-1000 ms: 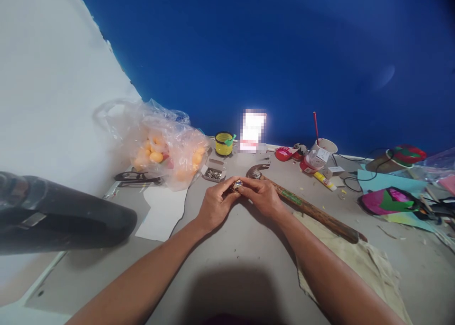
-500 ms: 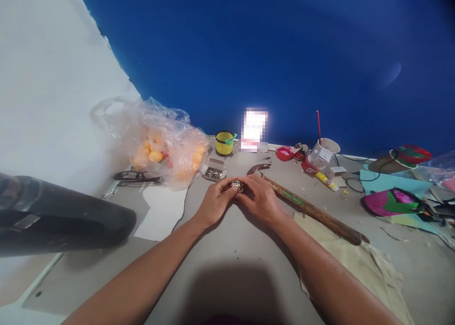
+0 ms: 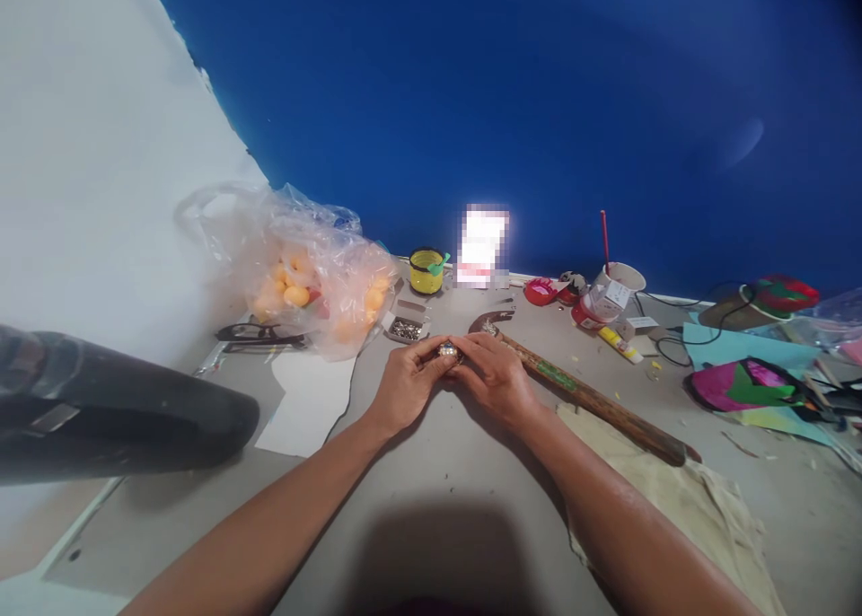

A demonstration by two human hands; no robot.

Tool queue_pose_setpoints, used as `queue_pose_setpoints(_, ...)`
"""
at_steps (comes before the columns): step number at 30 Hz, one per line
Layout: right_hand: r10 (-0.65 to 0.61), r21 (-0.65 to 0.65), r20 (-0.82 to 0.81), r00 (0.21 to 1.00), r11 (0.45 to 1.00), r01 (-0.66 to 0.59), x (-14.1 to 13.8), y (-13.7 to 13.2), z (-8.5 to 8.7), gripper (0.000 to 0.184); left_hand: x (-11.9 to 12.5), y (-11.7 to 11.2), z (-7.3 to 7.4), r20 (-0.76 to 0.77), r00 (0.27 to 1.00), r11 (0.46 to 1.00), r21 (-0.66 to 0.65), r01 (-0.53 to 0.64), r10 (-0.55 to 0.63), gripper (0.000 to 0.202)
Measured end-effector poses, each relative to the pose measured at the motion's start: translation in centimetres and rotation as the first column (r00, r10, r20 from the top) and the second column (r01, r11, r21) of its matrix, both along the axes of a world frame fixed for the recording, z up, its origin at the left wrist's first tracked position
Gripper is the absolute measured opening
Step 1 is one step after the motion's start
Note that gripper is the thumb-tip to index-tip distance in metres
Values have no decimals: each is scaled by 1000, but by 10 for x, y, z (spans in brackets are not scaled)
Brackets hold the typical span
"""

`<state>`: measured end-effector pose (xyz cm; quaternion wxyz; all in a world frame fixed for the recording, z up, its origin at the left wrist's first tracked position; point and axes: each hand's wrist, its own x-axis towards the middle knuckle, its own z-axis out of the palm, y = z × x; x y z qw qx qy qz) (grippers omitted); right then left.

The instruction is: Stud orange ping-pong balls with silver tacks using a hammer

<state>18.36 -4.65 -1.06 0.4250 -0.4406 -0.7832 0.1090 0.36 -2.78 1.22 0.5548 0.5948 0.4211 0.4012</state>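
Note:
Near the middle of the table, both hands meet around a small round shiny object (image 3: 448, 352) with a silvery metallic surface. My left hand (image 3: 409, 384) pinches it from the left with thumb and fingers. From the right, the closed fingers of my right hand (image 3: 493, 374) press against it and cover part of it. Just beyond the hands stands an open small box (image 3: 408, 330) of shiny metal bits, too small to name for certain. A claw hammer (image 3: 585, 390) with a worn wooden handle lies right beside my right hand, its head near the fingertips.
A clear plastic bag (image 3: 303, 279) of orange balls, eyeglasses (image 3: 259, 333) and white paper (image 3: 306, 405) lie left, near a dark cylinder (image 3: 127, 409). A yellow pot (image 3: 426, 273) and bright screen (image 3: 481, 246) stand behind. Cloth (image 3: 673, 495), a glue stick (image 3: 620, 345) and a cup (image 3: 623, 279) are right.
The shiny object has turned slightly between my fingers. My right fingers have shifted a little over it, and both arms stay almost in place.

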Motion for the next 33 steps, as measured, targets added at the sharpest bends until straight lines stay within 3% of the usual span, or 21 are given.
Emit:
queue_pose_setpoints(9, 34, -103, -23, 999, 994, -36, 0, 0, 2, 30, 1, 3, -8, -21, 1000, 999, 48, 9, -8, 33)
queue_pose_setpoints(20, 6, -52, -93, 996, 999, -10, 1, 2, -3, 28, -2, 2, 5, -17, 1000, 1000, 2, 23, -23, 30)
queue_pose_setpoints(24, 6, -27, -105, 994, 1000, -9, -2, 1, 1, 30, -2, 4, 2, 157, 988, 994, -110, 15, 3, 30)
queue_pose_setpoints(28, -39, 9, -124, 992, 999, 41, -3, 1, 2, 32, 0, 3, -4, 415, 910, 950, -292, 111, 22, 37)
queue_pose_setpoints(33, -42, -9, -73, 996, 999, 41, 0, 2, 1, 34, 1, 3, -5, 470, 882, 914, -374, 157, 41, 43)
